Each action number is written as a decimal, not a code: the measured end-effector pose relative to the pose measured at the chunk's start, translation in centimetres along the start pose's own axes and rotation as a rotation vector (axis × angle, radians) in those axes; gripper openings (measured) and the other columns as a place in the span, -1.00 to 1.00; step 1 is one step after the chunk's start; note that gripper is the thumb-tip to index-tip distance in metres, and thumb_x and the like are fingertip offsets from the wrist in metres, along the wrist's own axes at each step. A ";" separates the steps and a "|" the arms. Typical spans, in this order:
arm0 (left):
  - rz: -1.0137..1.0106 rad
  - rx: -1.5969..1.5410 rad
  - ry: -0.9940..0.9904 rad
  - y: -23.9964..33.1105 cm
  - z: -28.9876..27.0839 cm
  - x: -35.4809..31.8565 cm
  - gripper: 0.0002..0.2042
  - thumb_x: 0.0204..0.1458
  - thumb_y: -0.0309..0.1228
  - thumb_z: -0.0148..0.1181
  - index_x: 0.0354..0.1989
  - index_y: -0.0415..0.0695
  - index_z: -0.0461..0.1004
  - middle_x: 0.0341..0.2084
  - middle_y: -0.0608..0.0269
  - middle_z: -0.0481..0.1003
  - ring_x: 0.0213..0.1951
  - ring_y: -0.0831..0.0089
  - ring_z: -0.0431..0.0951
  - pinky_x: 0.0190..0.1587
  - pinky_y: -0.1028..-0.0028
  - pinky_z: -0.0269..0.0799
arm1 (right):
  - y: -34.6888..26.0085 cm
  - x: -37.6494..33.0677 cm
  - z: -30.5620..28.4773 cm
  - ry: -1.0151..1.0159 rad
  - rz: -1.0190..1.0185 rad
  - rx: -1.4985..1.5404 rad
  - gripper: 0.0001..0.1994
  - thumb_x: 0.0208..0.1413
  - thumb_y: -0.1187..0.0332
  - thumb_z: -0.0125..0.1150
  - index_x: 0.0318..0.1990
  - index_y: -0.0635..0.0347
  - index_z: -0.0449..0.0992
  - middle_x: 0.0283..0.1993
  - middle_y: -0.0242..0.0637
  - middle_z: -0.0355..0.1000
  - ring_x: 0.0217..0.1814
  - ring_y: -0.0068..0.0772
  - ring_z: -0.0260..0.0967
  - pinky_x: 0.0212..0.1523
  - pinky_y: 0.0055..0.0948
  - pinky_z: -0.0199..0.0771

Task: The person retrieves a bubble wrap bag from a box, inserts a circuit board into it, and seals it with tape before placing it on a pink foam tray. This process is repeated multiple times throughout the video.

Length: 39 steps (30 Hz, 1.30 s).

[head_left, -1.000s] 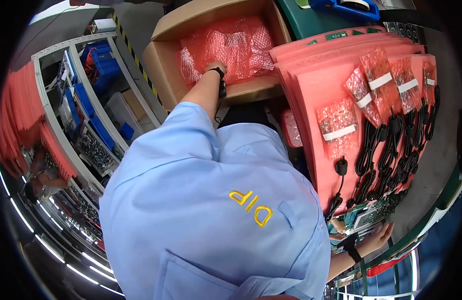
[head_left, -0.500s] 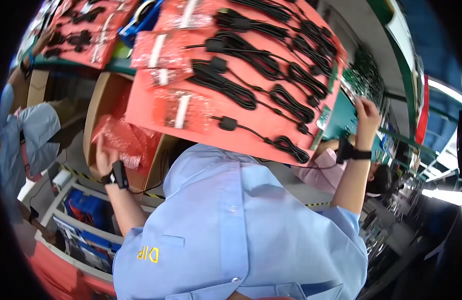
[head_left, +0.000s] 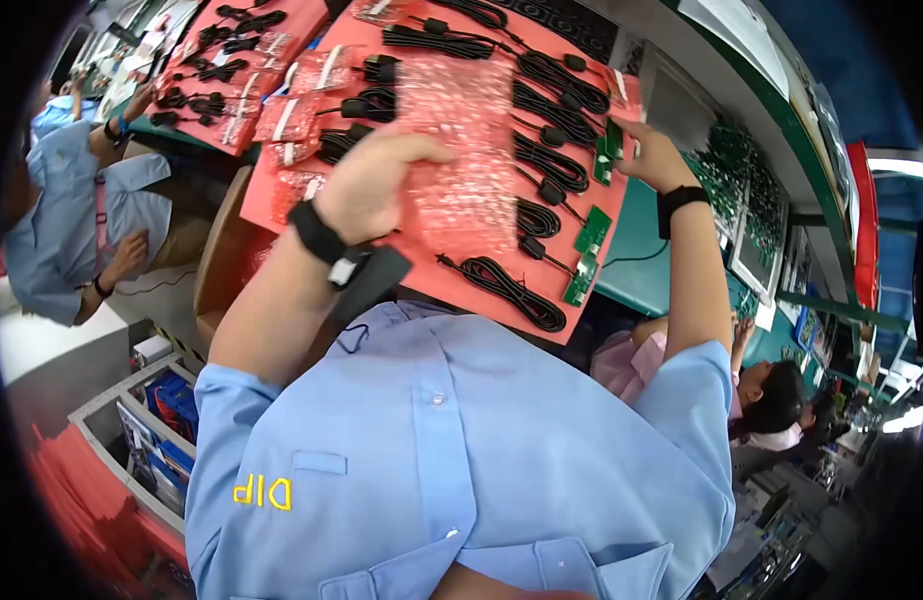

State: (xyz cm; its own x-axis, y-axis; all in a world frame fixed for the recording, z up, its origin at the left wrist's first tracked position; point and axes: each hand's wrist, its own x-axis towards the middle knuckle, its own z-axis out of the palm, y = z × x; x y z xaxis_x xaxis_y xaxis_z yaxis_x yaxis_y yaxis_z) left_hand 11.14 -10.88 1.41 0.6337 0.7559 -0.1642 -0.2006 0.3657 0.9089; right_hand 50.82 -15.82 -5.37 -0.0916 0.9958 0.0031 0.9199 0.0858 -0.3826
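Observation:
My left hand (head_left: pixel 366 190) is closed on a pink bubble-wrap bag (head_left: pixel 461 160), its thumb laid over the near face. The bag hangs above the middle of the pink-covered table (head_left: pixel 421 278), blurred by motion, and hides some cables under it. At the table's right edge, my right hand (head_left: pixel 656 158) has its fingers closed around the edge of a small green circuit board (head_left: pixel 608 150). Coiled black cables (head_left: pixel 556 160) lie in rows, several with green boards at their right ends. One coiled cable (head_left: pixel 511 292) rests closest to me.
Several bagged pieces with white strips (head_left: pixel 286 118) lie along the table's left side. A cardboard box (head_left: pixel 221 250) stands below that side. Further left, a co-worker (head_left: pixel 86 200) is beside another pink table with cables. To the right are a green surface (head_left: pixel 641 270) and a person in pink (head_left: pixel 631 360).
My left hand has risen from the cardboard box to above the table with the bubble-wrap bag. My right hand has moved left to the circuit boards. The view has shifted.

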 end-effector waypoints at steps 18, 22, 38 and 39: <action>-0.579 -0.627 -0.486 -8.5 9.2 13.4 -0.70 0.09 -0.52 -0.09 -0.01 -0.35 0.35 -0.16 0.04 0.51 -0.15 0.23 0.56 -0.03 0.24 0.49 | -10.3 -4.7 -6.6 0.239 -0.216 -0.108 -0.78 0.04 0.46 0.17 -0.12 0.14 0.54 -0.22 -0.15 0.49 -0.26 -0.14 0.47 -0.25 -0.34 0.47; -0.574 -0.792 -0.592 -8.5 9.5 12.9 -0.69 0.12 -0.54 -0.11 0.04 -0.32 0.32 -0.10 0.02 0.49 -0.11 0.19 0.55 0.01 0.26 0.47 | -9.7 -6.4 -4.9 0.292 -0.241 -0.138 -0.69 -0.01 0.49 0.18 -0.05 0.08 0.52 -0.11 -0.21 0.48 -0.19 -0.14 0.46 -0.18 -0.32 0.48; -0.599 -0.671 -0.487 -9.6 9.7 13.3 -0.67 0.20 -0.45 -0.15 0.10 -0.32 0.25 0.03 -0.06 0.38 0.02 0.17 0.47 0.12 0.19 0.42 | -8.0 -5.8 -3.5 0.366 -0.507 -0.024 -0.74 -0.13 0.48 0.33 -0.20 0.13 0.56 -0.28 -0.35 0.51 -0.22 -0.36 0.46 -0.28 -0.46 0.46; -0.555 -0.670 -0.449 -9.8 9.9 13.1 -0.67 0.21 -0.43 -0.15 0.11 -0.31 0.24 0.03 -0.06 0.37 0.04 0.18 0.46 0.12 0.18 0.42 | -7.9 -5.5 -2.9 0.329 -0.240 0.191 -0.78 -0.12 0.46 0.35 -0.23 0.16 0.56 -0.33 -0.38 0.50 -0.29 -0.44 0.44 -0.33 -0.51 0.43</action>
State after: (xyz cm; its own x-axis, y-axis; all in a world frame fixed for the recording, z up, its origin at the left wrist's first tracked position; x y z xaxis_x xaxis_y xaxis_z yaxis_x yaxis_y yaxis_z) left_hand 28.80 -9.94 -5.82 0.9637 0.1574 -0.2156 -0.0832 0.9446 0.3175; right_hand 45.18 -21.84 0.36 -0.1395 0.9085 0.3940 0.7979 0.3388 -0.4986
